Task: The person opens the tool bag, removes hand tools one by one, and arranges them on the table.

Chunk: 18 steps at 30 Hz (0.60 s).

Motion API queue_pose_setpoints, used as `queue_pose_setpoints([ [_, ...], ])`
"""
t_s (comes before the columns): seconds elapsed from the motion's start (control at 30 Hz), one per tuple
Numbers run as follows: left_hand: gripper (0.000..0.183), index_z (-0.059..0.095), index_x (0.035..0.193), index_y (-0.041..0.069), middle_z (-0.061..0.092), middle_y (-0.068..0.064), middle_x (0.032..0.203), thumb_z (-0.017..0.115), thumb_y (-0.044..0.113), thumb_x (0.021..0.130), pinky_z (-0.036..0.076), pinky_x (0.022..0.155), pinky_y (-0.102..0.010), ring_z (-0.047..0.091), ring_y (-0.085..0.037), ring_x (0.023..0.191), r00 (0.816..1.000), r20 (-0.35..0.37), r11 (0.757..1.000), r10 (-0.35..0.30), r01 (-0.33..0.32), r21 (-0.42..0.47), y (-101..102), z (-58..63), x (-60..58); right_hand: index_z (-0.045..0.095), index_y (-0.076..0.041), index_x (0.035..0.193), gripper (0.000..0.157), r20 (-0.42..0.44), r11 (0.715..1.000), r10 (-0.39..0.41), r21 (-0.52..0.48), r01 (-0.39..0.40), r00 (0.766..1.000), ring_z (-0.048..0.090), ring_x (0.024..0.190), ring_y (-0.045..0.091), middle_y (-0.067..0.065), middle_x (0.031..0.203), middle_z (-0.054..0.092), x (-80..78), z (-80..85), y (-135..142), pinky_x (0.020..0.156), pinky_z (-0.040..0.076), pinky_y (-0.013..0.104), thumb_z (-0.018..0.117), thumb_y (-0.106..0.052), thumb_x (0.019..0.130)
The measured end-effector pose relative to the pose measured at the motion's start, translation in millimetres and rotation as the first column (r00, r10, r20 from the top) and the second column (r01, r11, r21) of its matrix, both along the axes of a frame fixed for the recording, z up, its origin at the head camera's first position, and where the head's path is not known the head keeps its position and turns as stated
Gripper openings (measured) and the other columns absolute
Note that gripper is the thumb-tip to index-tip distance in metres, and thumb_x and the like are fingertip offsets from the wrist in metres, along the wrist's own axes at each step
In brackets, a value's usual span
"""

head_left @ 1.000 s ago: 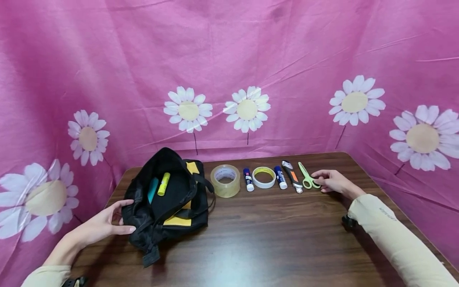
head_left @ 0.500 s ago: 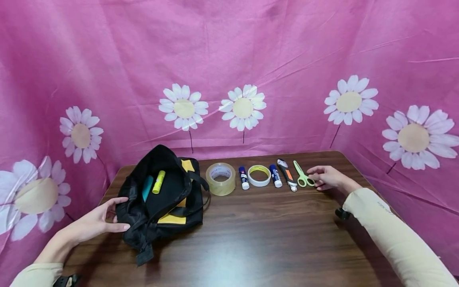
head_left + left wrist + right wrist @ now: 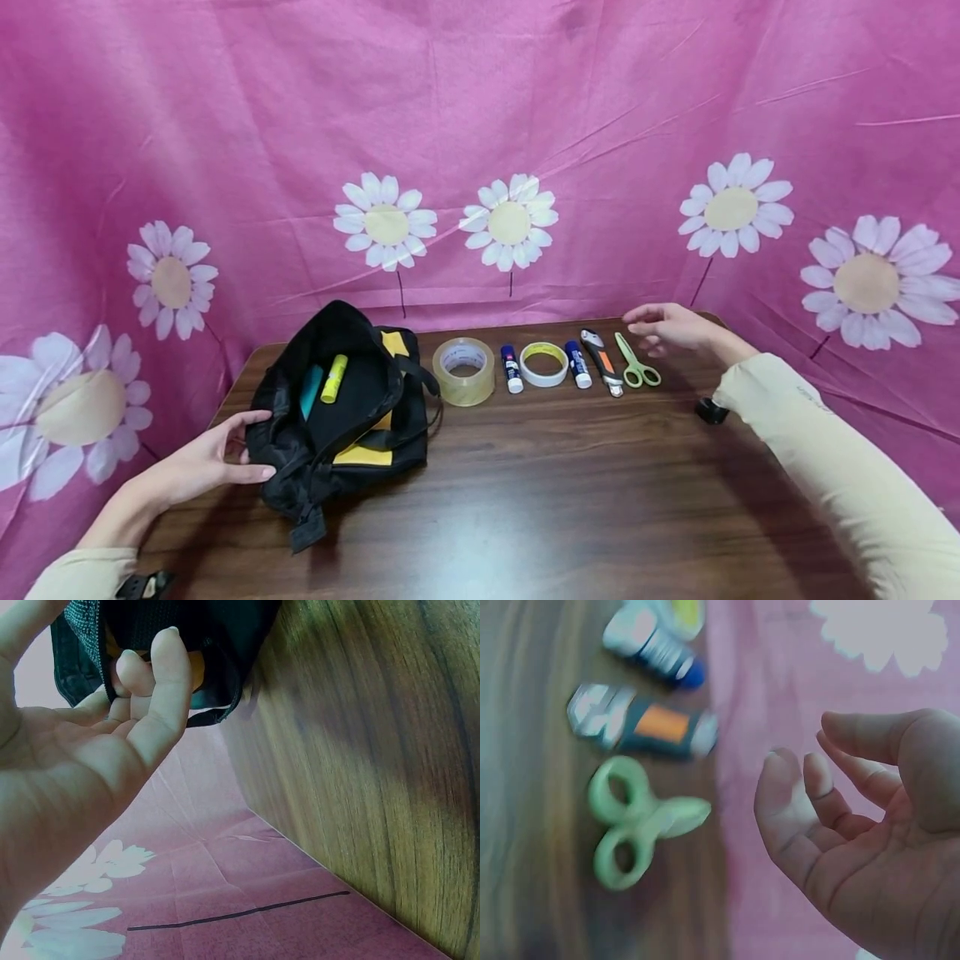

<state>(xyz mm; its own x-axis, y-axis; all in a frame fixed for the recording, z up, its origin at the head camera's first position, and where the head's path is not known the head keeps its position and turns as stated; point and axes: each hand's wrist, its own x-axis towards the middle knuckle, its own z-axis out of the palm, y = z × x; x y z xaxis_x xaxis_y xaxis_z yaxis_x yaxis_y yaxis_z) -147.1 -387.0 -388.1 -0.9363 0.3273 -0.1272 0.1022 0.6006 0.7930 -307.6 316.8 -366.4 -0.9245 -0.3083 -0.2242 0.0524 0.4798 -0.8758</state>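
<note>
At the left of the head view, my left hand [image 3: 191,467] grips the side of an open black bag [image 3: 288,462] with yellow patches. In the left wrist view, its fingers curl at the bag's edge. A teal object [image 3: 310,393] and a yellow tube [image 3: 333,379] lie inside the bag. My right hand [image 3: 681,327] is raised above the far right of the table, fingers loosely bent and holding nothing. Beside and below it lie light green scissors [image 3: 634,362], apart from the hand. The right wrist view also shows the scissors [image 3: 646,817] away from the fingers.
Left of the scissors, a row holds an orange-and-black box cutter [image 3: 602,362], a glue stick [image 3: 577,364], a white tape roll [image 3: 543,380], another glue stick [image 3: 512,369] and a wide clear tape roll [image 3: 465,393]. A pink flowered cloth [image 3: 450,108] hangs behind the wooden table [image 3: 540,483].
My right hand has come away from the scissors' handles and risen, up and slightly left. The scissors stay in the row. My left hand keeps hold of the bag.
</note>
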Motion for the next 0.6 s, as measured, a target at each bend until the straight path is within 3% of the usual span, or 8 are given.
queue_pose_setpoints([
  [0.33,0.082,0.030,0.150,-0.002,0.049,-0.010,0.089,0.080,0.016,0.088,0.042,0.065,-0.029,0.048,-0.014,0.081,0.999,-0.043,0.999,0.005,-0.007,-0.053,1,1.7,0.9,0.044,0.002,0.146,0.046,-0.071,0.985,0.165,-0.041,-0.168,0.984,0.065,0.098,0.025,0.023,0.128,0.055,-5.0,51.1,-96,0.084,0.057,0.042,0.058,-0.013,0.104],
  [0.6,0.083,0.029,0.152,-0.001,0.049,-0.011,0.092,0.080,0.016,0.088,0.041,0.066,-0.029,0.047,-0.016,0.084,1.000,-0.020,0.999,0.020,-0.021,-0.043,3,2.0,2.1,0.041,-0.005,0.150,0.052,-0.057,0.932,0.291,-0.208,-0.296,0.955,0.061,0.109,0.036,0.023,0.136,0.048,0.5,63.1,-197,0.089,0.055,0.048,0.061,-0.009,0.102],
])
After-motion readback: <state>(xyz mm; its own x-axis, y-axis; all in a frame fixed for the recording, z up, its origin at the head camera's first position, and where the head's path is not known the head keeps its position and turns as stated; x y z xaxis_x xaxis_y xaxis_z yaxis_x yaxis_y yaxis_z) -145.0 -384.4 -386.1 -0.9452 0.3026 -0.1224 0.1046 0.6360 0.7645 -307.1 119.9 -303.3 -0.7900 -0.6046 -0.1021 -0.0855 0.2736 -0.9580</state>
